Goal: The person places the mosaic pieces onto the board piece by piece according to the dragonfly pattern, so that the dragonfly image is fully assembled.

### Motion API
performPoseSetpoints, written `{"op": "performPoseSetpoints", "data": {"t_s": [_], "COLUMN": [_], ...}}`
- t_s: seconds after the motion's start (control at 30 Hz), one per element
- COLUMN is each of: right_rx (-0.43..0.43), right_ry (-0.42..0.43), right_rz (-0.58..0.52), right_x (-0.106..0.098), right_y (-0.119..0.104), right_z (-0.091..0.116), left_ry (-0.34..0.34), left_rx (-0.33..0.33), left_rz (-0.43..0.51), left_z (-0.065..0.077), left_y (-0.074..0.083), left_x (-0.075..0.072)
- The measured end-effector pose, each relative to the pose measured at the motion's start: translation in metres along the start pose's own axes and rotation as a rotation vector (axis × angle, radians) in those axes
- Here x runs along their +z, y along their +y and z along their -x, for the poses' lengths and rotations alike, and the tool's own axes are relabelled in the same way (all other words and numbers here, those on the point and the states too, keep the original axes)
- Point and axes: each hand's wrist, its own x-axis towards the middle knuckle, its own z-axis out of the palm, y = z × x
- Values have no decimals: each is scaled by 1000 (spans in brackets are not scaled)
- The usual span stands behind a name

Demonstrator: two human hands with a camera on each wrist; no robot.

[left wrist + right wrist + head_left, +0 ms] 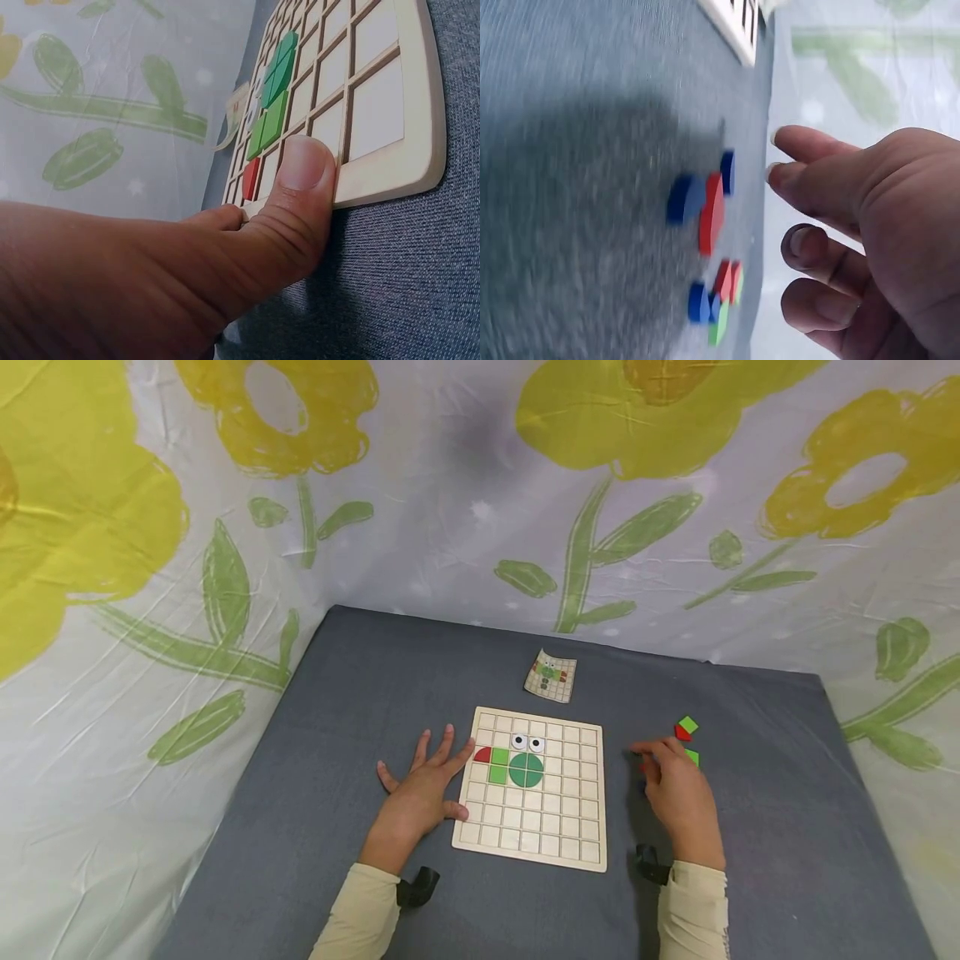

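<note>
My left hand (416,802) rests with spread fingers at the left edge of a wooden grid board (566,835); in the left wrist view its thumb (304,169) presses on the rim. On the board lie a red rounded piece (483,755), light green squares (498,767), a dark green disc of quarter pieces (526,770) and two eye pieces (527,743). To the right of the board my right hand (681,797) hovers above loose pieces, its fingers partly bent. No piece shows between its fingers. Below it are red (712,214) and blue (686,199) pieces.
A small curled pattern card (551,677) lies behind the board. Past the right hand are a light green piece (688,724) and a red piece (682,733). The grey cloth-covered table (360,693) meets a flowered curtain (442,543) at its back and sides.
</note>
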Motion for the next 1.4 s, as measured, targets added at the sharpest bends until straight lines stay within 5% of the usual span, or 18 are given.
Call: {"op": "performPoseSetpoints", "data": {"t_s": [0.53, 1.1, 1.4], "right_rx": [98, 207, 189], "right_ry": [-152, -145, -144], "right_rz": [8, -7, -3], "right_x": [-6, -7, -7], "right_y": [18, 20, 21], "right_z": [9, 10, 9], "left_ry": [14, 16, 19], "left_rx": [11, 15, 16], "left_rz": [4, 1, 2], "left_z": [1, 1, 2], "left_y": [-2, -3, -2], "left_x": [2, 2, 1]}}
